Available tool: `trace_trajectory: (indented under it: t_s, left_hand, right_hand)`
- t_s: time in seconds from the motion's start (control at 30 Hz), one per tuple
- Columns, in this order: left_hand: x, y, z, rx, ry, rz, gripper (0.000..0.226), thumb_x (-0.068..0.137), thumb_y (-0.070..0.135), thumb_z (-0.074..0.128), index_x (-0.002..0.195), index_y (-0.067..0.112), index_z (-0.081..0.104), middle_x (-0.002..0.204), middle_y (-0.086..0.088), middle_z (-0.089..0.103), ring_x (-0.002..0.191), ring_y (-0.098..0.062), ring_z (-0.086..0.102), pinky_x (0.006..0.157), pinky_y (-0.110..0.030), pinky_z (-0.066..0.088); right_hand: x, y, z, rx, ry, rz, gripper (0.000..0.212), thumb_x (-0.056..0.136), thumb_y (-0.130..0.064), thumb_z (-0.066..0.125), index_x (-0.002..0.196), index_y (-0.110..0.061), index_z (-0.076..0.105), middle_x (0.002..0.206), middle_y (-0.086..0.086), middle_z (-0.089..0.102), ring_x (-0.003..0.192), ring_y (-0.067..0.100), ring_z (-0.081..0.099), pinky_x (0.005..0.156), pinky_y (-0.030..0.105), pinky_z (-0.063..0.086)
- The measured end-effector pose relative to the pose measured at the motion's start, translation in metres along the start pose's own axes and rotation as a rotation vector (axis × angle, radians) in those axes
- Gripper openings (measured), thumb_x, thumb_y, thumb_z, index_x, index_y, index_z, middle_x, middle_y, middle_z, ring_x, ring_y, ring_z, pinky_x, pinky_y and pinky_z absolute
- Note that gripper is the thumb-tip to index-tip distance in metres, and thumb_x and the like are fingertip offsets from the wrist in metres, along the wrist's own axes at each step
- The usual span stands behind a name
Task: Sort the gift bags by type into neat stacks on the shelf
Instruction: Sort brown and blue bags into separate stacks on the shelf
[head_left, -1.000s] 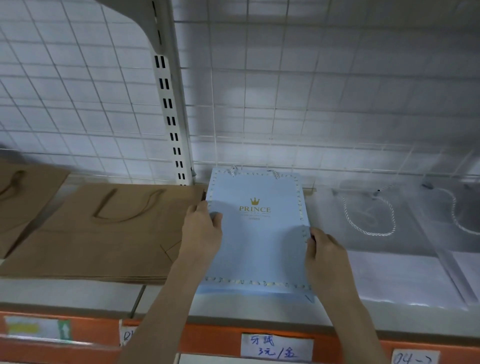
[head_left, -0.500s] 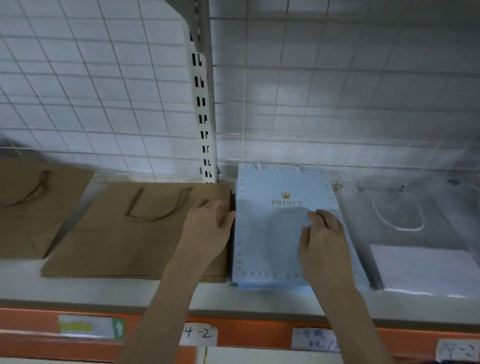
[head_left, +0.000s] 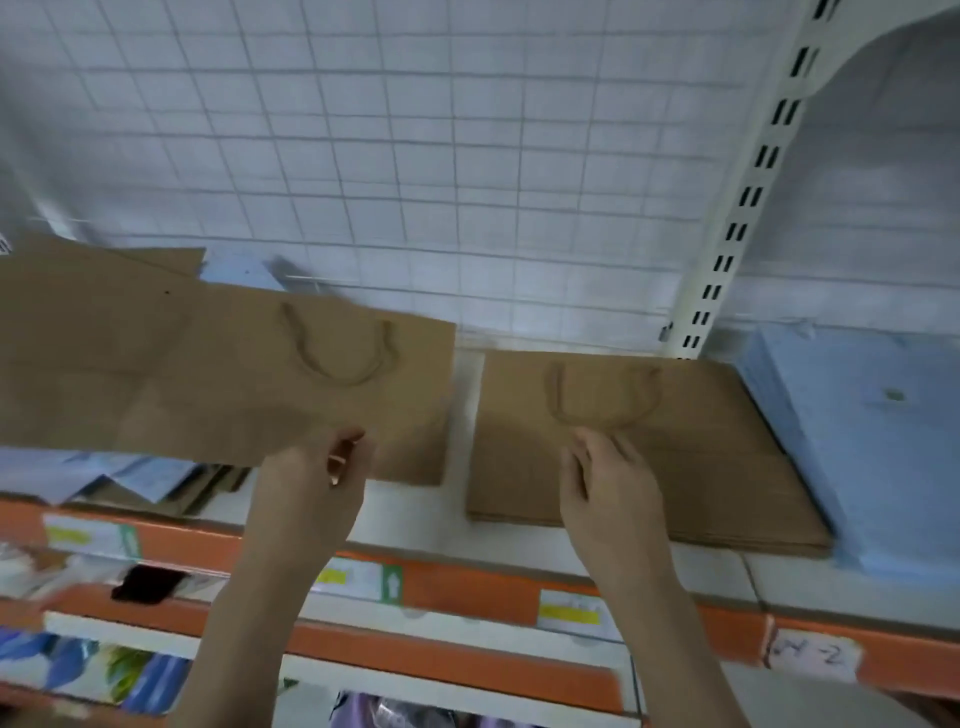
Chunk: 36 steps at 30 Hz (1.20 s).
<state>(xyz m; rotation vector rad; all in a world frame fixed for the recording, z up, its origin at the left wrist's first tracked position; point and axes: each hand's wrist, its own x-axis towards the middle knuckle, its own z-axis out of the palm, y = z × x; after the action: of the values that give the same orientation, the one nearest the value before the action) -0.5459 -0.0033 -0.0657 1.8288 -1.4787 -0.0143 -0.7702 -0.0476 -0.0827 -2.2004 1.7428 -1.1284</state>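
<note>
White wire grid (head_left: 415, 156) backs our shelf (head_left: 415, 519). Our left hand (head_left: 317, 483) pinches the left kraft bag (head_left: 223, 384) by its front edge; our right hand (head_left: 602, 478) rests open on the neat kraft stack (head_left: 675, 452). A careless pull could spill the loose bags (head_left: 130, 478) underneath.

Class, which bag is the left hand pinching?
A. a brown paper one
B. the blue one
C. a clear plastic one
A: the left hand pinches the lower edge of a brown bag; the blue stack lies far right, untouched.

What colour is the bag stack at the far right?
Light blue stack, clearest in the head view.
</note>
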Motion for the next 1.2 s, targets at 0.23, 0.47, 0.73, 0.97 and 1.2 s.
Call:
trace_trajectory:
  t_s: [0.23,0.47,0.73,0.97,1.2]
  left_hand:
    - [0.014,-0.062,-0.018,-0.047,-0.03,-0.035,0.011,0.086,0.014,0.06,0.091,0.007,0.067,0.067,0.002,0.06,0.059,-0.011,0.056,0.056,-0.023,0.042]
    - [0.043,-0.085,-0.032,-0.023,0.039,-0.069,0.011,0.086,0.015,0.061,0.09,0.008,0.068,0.061,0.004,0.057,0.056,0.002,0.05,0.055,-0.009,0.033]
    - [0.071,-0.125,-0.059,0.058,0.174,-0.185,0.013,0.087,0.013,0.059,0.094,0.006,0.069,0.078,-0.009,0.069,0.071,-0.025,0.059,0.065,-0.025,0.034]
    - [0.086,-0.153,-0.071,0.027,0.21,-0.199,0.01,0.086,0.013,0.062,0.089,0.007,0.07,0.072,-0.006,0.067,0.07,-0.027,0.061,0.06,-0.023,0.037]
    - [0.118,-0.205,-0.107,0.228,0.098,-0.167,0.02,0.087,0.026,0.058,0.094,0.01,0.067,0.093,-0.012,0.066,0.087,-0.038,0.055,0.078,-0.044,0.046]
  right_hand:
    - [0.005,-0.058,0.042,0.033,-0.126,-0.008,0.018,0.091,-0.013,0.052,0.103,-0.006,0.063,0.088,0.009,0.063,0.085,0.024,0.058,0.068,0.032,0.047]
    - [0.034,-0.088,0.075,0.132,-0.236,0.0,0.032,0.094,-0.028,0.047,0.121,-0.012,0.054,0.108,0.005,0.058,0.1,0.018,0.056,0.08,0.025,0.044]
    - [0.063,-0.106,0.111,0.076,-0.56,0.244,0.086,0.084,-0.057,0.053,0.146,-0.014,0.012,0.146,0.017,0.026,0.133,0.032,0.028,0.108,0.042,0.03]
    - [0.071,-0.123,0.119,0.155,-0.569,0.384,0.113,0.066,-0.047,0.078,0.145,-0.025,0.0,0.141,0.019,0.023,0.132,0.031,0.021,0.098,0.037,0.031]
    - [0.049,-0.154,0.139,0.316,-0.46,0.425,0.104,0.067,-0.039,0.08,0.144,-0.034,0.01,0.133,0.009,0.03,0.093,0.016,0.042,0.079,0.026,0.037]
